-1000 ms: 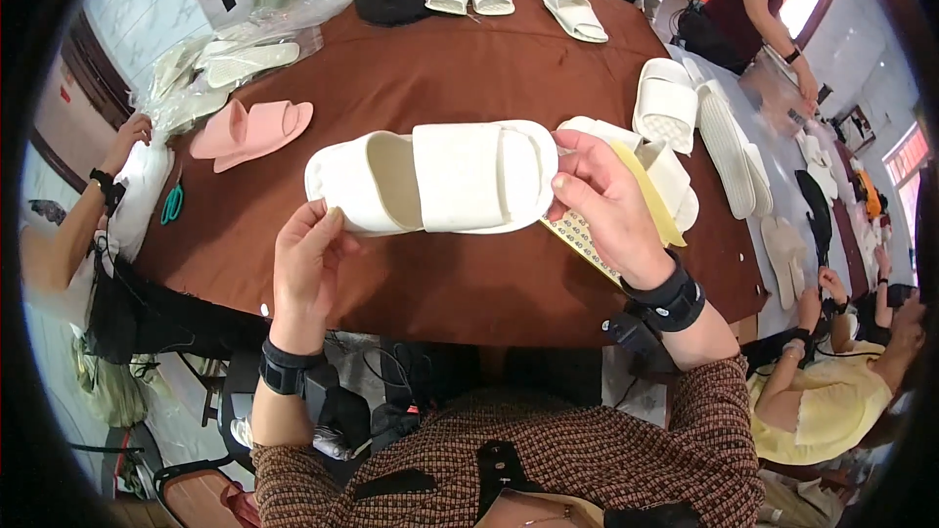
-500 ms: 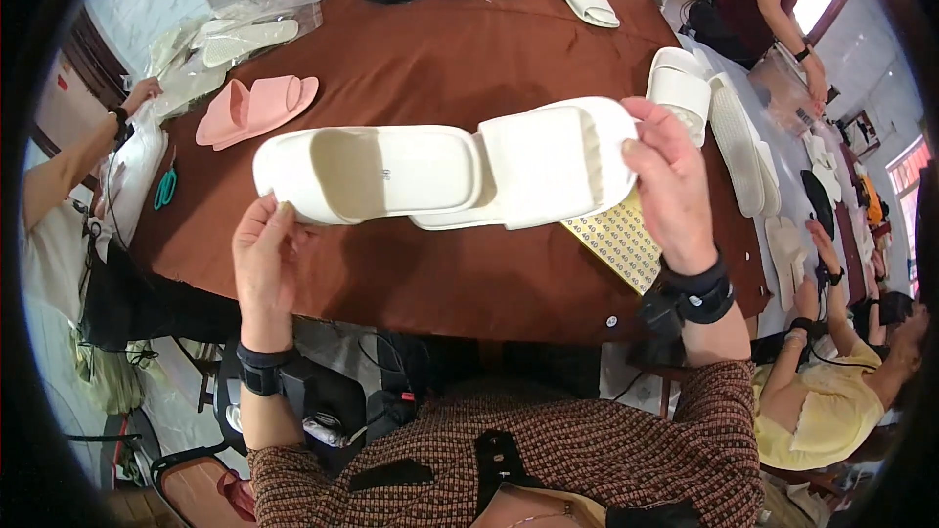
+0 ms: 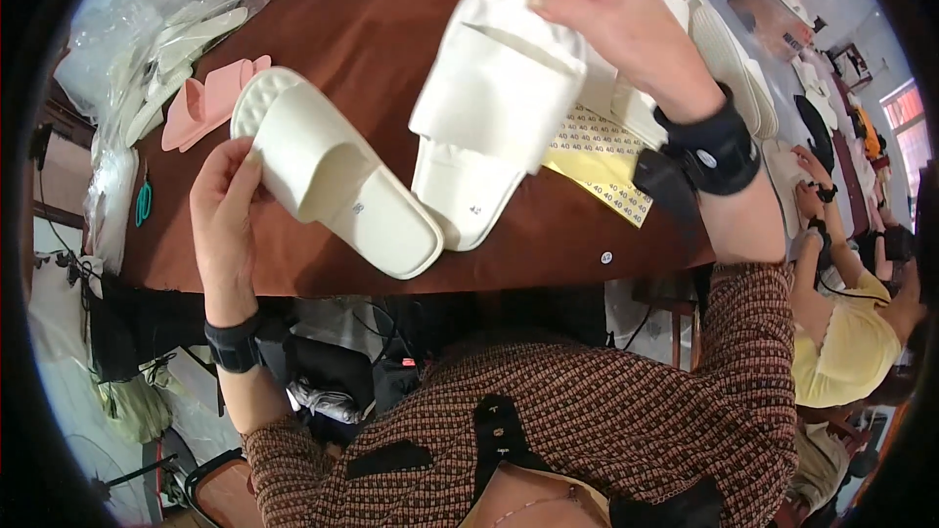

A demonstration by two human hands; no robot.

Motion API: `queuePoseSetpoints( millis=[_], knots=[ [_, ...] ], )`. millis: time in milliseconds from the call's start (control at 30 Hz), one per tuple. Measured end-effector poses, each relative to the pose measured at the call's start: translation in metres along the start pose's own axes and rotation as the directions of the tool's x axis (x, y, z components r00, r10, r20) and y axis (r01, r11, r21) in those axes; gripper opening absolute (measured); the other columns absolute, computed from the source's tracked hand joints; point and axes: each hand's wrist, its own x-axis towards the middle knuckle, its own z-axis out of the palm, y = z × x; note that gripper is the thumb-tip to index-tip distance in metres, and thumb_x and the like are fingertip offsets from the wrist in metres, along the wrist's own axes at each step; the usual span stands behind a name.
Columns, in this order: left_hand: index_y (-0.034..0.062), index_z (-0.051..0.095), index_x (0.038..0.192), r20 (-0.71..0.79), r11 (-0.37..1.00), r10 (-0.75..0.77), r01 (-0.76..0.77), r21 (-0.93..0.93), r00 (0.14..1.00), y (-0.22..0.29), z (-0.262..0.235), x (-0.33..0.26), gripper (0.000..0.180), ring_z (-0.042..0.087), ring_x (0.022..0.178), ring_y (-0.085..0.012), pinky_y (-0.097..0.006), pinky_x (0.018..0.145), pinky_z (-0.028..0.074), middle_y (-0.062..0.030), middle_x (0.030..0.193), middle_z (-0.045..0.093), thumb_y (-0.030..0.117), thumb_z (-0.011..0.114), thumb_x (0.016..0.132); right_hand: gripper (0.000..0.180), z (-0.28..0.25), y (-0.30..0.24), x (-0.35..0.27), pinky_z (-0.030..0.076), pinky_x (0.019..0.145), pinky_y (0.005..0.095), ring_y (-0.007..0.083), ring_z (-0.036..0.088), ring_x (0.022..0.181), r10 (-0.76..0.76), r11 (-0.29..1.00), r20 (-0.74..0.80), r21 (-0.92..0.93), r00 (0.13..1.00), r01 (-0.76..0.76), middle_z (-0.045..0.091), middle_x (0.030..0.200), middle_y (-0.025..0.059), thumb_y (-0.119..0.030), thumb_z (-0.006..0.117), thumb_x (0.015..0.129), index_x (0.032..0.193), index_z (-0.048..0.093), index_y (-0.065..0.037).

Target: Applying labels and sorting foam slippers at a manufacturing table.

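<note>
Pinched at the edge of its strap, a white slipper slants across in front of me, with my left hand closed on it. A second white slipper stands toe-away to its right; the two heels come close together near the table's front edge. My right hand is over the toe end of this second slipper, fingers stretched and apart. The thumb overlaps the slipper's edge; whether it touches I cannot tell. Partly under the right forearm lies a yellow-and-white sticker sheet. Small printed marks show on both insoles.
The table has a brown cloth. Pink slippers and teal scissors lie at the left, beside plastic-bagged white slippers. More white slippers line the right side. A round sticker lies near the front edge. A person in yellow sits at right.
The slippers, earlier held level end to end, now slant with heels toward me. My right hand has opened from its grip on the toe and moved up. My left hand keeps its hold.
</note>
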Motion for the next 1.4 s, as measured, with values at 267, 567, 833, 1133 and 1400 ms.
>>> queuePoseSetpoints(
  millis=[267,567,833,1133,1400],
  knots=[
    [-0.0001,0.063,0.12,0.122,0.901,0.185,-0.218,0.375,0.975,-0.008,0.033,0.026,0.028,0.06,0.089,-0.0095,-0.025,0.078,0.051,-0.0047,0.105,0.066,0.005,0.06,0.093,0.033,0.058,0.028,0.047,0.05,0.079,0.0307,0.0195,0.064,0.089,-0.169,0.98,-0.131,-0.128,0.977,0.152,0.066,0.097,0.0126,-0.011,0.06,0.091,0.12,0.058,0.006],
    [0.002,0.063,0.114,0.421,0.581,0.368,-0.558,0.592,0.829,0.0,0.069,-0.059,0.04,0.054,0.113,-0.0379,-0.044,0.098,0.043,-0.0175,0.126,0.056,0.004,0.073,0.075,0.026,0.074,0.005,-0.026,0.055,0.085,0.0357,0.0281,0.069,0.1,-0.102,0.991,0.075,-0.073,0.992,0.108,0.07,0.105,0.0188,-0.008,0.058,0.092,0.115,0.061,0.002],
    [0.007,0.062,0.116,0.507,0.545,0.304,-0.584,0.602,0.807,-0.016,0.1,-0.08,0.044,0.047,0.123,-0.0364,-0.048,0.101,0.037,-0.0154,0.133,0.051,0.015,0.077,0.075,0.021,0.082,0.033,-0.061,0.054,0.078,0.037,0.0299,0.068,0.088,0.02,0.996,0.13,-0.085,0.991,-0.009,0.068,0.097,0.0177,-0.005,0.057,0.09,0.11,0.06,0.001],
    [0.013,0.068,0.113,0.418,0.451,0.365,-0.551,0.702,0.832,-0.028,0.116,-0.077,0.036,0.048,0.122,-0.0332,-0.047,0.101,0.035,-0.0071,0.129,0.057,0.015,0.074,0.078,0.023,0.102,0.039,-0.073,0.047,0.088,0.043,0.0361,0.058,0.101,-0.094,0.968,0.204,-0.209,0.974,0.137,0.061,0.103,0.0169,0.002,0.052,0.086,0.108,0.057,-0.003],
    [0.0124,0.068,0.11,0.469,0.503,0.318,-0.566,0.653,0.824,-0.02,0.118,-0.069,0.035,0.051,0.114,-0.0298,-0.046,0.1,0.036,-0.0061,0.121,0.059,0.017,0.076,0.076,0.029,0.103,0.035,-0.076,0.046,0.086,0.0427,0.0355,0.055,0.098,-0.135,0.933,0.222,-0.301,0.966,0.2,0.059,0.104,0.0162,0.004,0.053,0.083,0.111,0.053,-0.002]
  ],
)
